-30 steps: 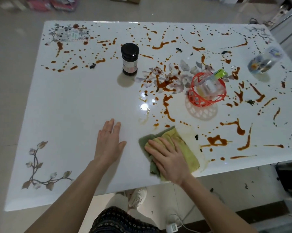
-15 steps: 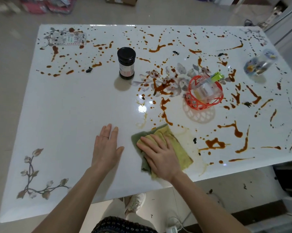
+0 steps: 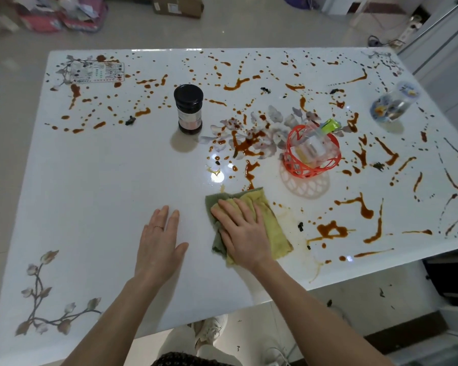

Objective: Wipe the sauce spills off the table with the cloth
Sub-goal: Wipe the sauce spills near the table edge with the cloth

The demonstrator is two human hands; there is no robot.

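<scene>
A folded yellow-green cloth (image 3: 274,223) lies on the white table (image 3: 95,196) near its front edge. My right hand (image 3: 242,232) presses flat on the cloth, fingers spread. My left hand (image 3: 159,243) rests flat and open on bare table just left of the cloth. Brown sauce spills (image 3: 330,229) cover the right half and the far side of the table. A streak of sauce (image 3: 250,171) runs just beyond the cloth's far edge. A faint smear (image 3: 288,217) shows right of the cloth.
A dark jar (image 3: 188,109) stands at mid-table. A red plastic basket (image 3: 312,154) holding small items sits right of centre. A clear container (image 3: 392,105) lies at the far right. A printed card (image 3: 97,72) lies at the far left corner. Boxes and bags sit on the floor beyond.
My right hand has slid the cloth away from me, toward the sauce streak in the middle. My left hand has stayed flat beside it.
</scene>
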